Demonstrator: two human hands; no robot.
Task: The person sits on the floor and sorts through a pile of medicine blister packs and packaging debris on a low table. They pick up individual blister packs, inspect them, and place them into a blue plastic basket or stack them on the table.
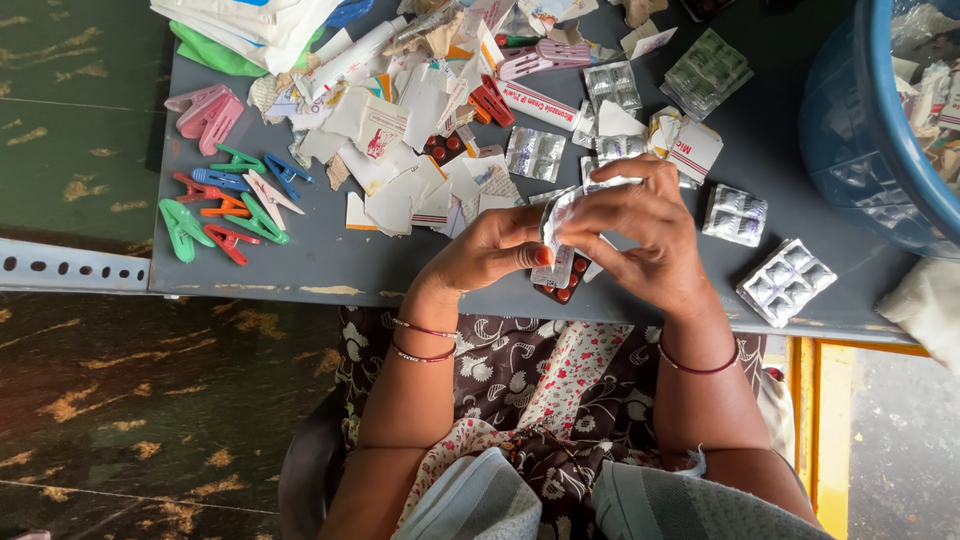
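Both hands meet over the near edge of a grey table (320, 265). My left hand (490, 250) and my right hand (635, 235) grip the same silver blister strip (560, 215), pinched between thumbs and fingers. Just under the hands lies a strip of red tablets (562, 290). Several silver blister packs (785, 280) lie to the right of my right hand.
A heap of torn white cartons (410, 140) fills the table's middle. Coloured clothes pegs (235, 200) are scattered at the left. A blue plastic tub (870, 130) holding waste stands at the right. Green packs (708, 70) sit at the far edge.
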